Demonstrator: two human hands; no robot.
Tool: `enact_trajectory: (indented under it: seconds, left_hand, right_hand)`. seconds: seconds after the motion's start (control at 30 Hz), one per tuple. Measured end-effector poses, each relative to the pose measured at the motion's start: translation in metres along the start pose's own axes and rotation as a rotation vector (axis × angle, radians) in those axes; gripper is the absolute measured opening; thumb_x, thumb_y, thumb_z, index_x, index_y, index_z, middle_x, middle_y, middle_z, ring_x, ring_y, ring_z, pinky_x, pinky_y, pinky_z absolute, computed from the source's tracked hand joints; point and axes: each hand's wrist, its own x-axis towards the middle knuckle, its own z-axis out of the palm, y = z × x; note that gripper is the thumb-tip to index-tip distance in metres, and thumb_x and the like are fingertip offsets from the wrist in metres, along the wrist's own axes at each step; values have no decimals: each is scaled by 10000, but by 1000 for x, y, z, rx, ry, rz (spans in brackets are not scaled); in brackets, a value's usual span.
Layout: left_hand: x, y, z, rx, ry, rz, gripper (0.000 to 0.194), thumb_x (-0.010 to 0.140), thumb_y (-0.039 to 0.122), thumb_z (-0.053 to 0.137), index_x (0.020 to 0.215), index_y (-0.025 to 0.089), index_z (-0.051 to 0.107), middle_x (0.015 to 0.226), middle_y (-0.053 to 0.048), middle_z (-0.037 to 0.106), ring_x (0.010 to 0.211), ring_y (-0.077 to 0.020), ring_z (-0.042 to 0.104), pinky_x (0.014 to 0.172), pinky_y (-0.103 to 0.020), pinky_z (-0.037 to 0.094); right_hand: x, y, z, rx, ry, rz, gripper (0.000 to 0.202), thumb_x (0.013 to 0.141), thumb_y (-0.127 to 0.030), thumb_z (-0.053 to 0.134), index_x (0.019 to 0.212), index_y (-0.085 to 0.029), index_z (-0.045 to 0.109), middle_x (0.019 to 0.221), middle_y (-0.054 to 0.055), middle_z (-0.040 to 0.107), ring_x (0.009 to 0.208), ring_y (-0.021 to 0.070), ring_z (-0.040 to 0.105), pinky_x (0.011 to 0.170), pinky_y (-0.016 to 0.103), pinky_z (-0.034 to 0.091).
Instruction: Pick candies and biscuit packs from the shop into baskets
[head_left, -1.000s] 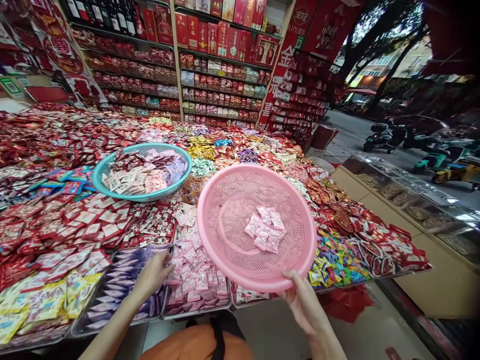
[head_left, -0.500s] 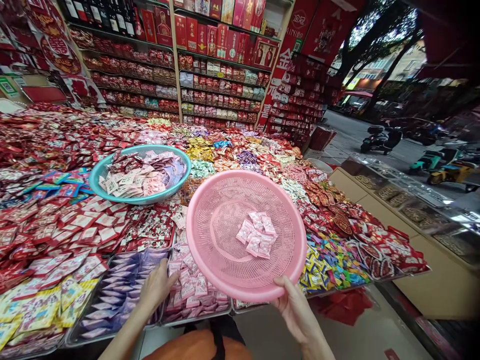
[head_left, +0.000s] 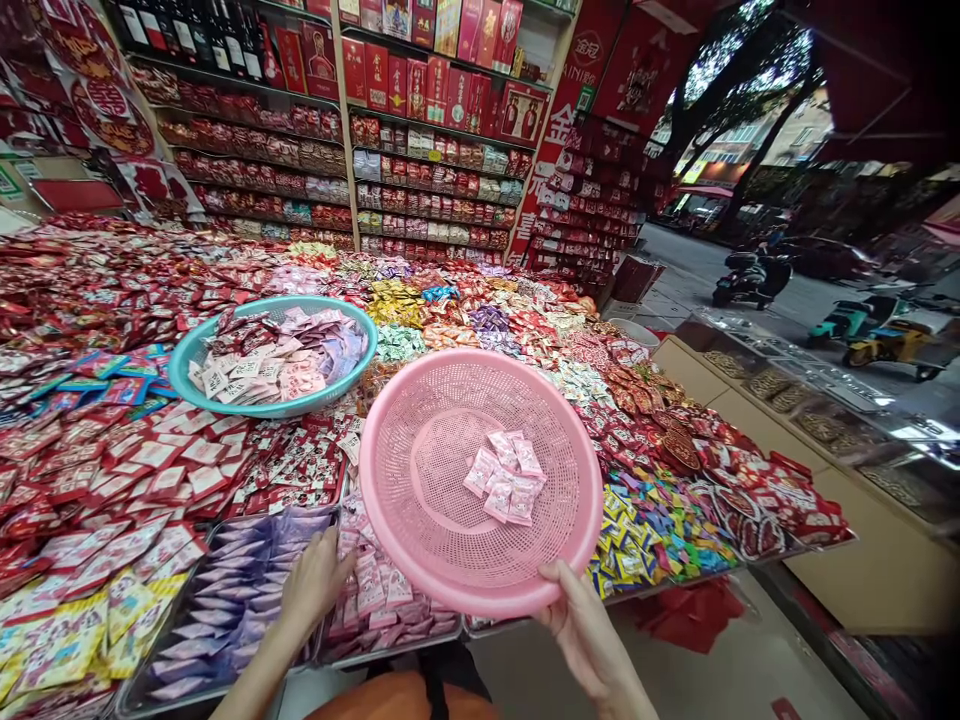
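My right hand grips the near right rim of a round pink plastic basket, thumb on top and fingers underneath. The basket has mesh walls and tilts towards me. Several small pink candy packets lie together in it, right of its middle. My left hand is over the border between a tray of purple packets and a tray of pink packets. Its thumb stands apart from the fingers, whose tips point down and are partly hidden. I see nothing held in it.
A turquoise basket with mixed packets stands on the candy at the left. Yellow packets lie near left, colourful ones at right. Shelves of boxes and bags stand behind. Scooters are outside.
The view has shifted slightly, so the pink basket sits a little lower and further left. My left hand stays over the same trays, a little lower in view. The right hand keeps its grip.
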Motion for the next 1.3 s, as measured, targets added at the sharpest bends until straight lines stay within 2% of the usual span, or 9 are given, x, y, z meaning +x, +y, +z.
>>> enact_trajectory:
  seconds: [0.17, 0.3, 0.4, 0.47, 0.53, 0.67, 0.8, 1.1, 1.3]
  left_hand:
    - [2, -14, -21, -202, 36, -28, 246, 781, 446, 416, 701, 214, 418, 623, -16, 577, 633, -208, 585, 573, -289, 405]
    - [-6, -10, -85, -821, 181, -92, 406, 621, 565, 610, 752, 202, 485, 728, -16, 637, 716, -209, 610, 627, -291, 478]
    - [-16, 21, -147, -1063, 291, -105, 447, 525, 476, 757, 802, 210, 526, 787, 3, 651, 795, -206, 625, 694, -284, 498]
    - [-18, 53, -179, -1146, 192, 4, 469, 563, 432, 756, 929, 226, 547, 837, -7, 673, 802, -207, 640, 689, -294, 510]
    - [-13, 87, -196, -1141, -3, 153, 456, 615, 417, 723, 980, 212, 542, 845, -30, 680, 774, -205, 648, 658, -297, 514]
    - [14, 145, -189, -963, -249, 378, 302, 681, 384, 655, 837, 168, 512, 663, -6, 630, 560, -125, 575, 492, -220, 429]
    - [42, 175, -164, -838, -428, 337, 177, 737, 297, 587, 741, 160, 475, 588, 4, 587, 534, -112, 564, 495, -222, 437]
    - [68, 186, -135, -729, -464, 145, 89, 757, 101, 513, 712, 146, 452, 546, -16, 601, 505, -140, 620, 503, -249, 493]
    - [73, 184, -125, -668, -464, 138, 73, 765, 89, 507, 731, 142, 469, 486, -12, 599, 463, -125, 602, 439, -195, 448]
  right_hand:
    - [-2, -3, 3, -6, -1, -5, 258, 581, -218, 750, 692, -163, 523, 654, -60, 587, 556, 78, 528, 473, 176, 482]
    - [-1, -2, 5, -27, 14, -6, 250, 590, -219, 735, 713, -166, 524, 656, -54, 591, 557, 84, 534, 473, 183, 486]
    - [0, 3, 7, -46, 15, -7, 264, 593, -239, 733, 742, -164, 528, 713, -35, 614, 583, 94, 545, 490, 198, 496]
    - [0, 7, 9, -55, 6, -1, 269, 598, -250, 732, 747, -167, 524, 729, -30, 617, 600, 99, 549, 495, 200, 493]
    - [-3, 11, 13, -68, -23, 1, 254, 615, -254, 725, 731, -171, 514, 704, -37, 602, 600, 96, 544, 493, 195, 485]
    - [-11, 16, 22, -78, -93, 14, 234, 639, -256, 706, 726, -175, 504, 684, -42, 595, 594, 92, 543, 503, 193, 477]
    - [-17, 22, 29, -79, -96, 59, 260, 606, -236, 698, 772, -174, 507, 689, -35, 614, 564, 93, 551, 504, 200, 471]
    - [-17, 32, 36, -99, -83, 122, 278, 580, -244, 649, 803, -185, 495, 636, -36, 619, 581, 137, 612, 529, 228, 483]
    - [-16, 34, 36, -104, -73, 133, 301, 561, -251, 658, 791, -192, 473, 632, -34, 619, 606, 152, 629, 542, 239, 495]
